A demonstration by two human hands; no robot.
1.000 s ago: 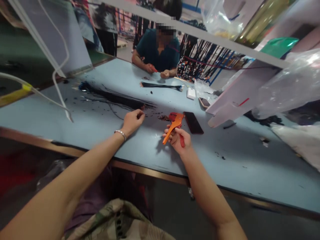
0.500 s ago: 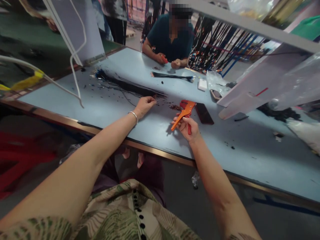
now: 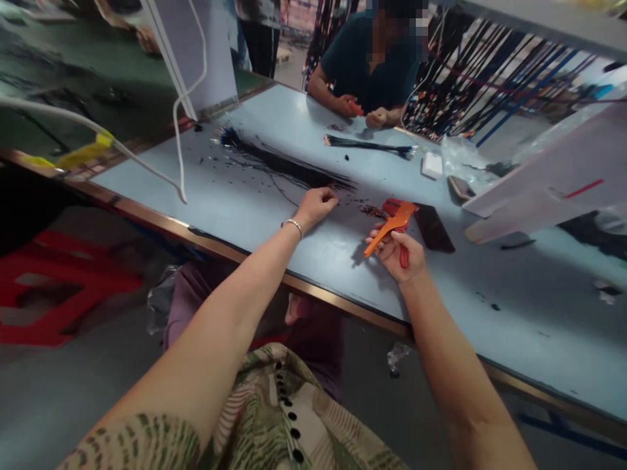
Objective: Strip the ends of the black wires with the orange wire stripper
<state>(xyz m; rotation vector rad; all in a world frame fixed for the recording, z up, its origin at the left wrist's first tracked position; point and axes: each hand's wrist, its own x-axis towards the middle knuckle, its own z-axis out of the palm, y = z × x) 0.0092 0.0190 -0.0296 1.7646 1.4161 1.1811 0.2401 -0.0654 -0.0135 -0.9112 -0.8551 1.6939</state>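
Observation:
My right hand (image 3: pixel 398 253) is wrapped round an orange and red wire stripper (image 3: pixel 394 225), its jaws pointing away from me over the table. Near the right end of a long bundle of black wires (image 3: pixel 289 163), my left hand (image 3: pixel 317 205) has its thumb and fingers pinched together. Whatever sits between those fingertips is too small to make out. Between my hands lies a small heap of short wire scraps (image 3: pixel 372 211). A dark phone (image 3: pixel 434 228) lies flat just right of the stripper.
Across the table (image 3: pixel 235 225) a person (image 3: pixel 367 65) sits holding a red tool. Before them lie a shorter wire bundle (image 3: pixel 369 145) and a white box (image 3: pixel 432 165). A white cable (image 3: pixel 179 150) hangs at the left. A red stool (image 3: pixel 63 287) stands below left.
The whole view has shifted, so the table and both hands sit further right in the picture. My hands keep nearly the same pose, and the wire stripper stays in my right hand.

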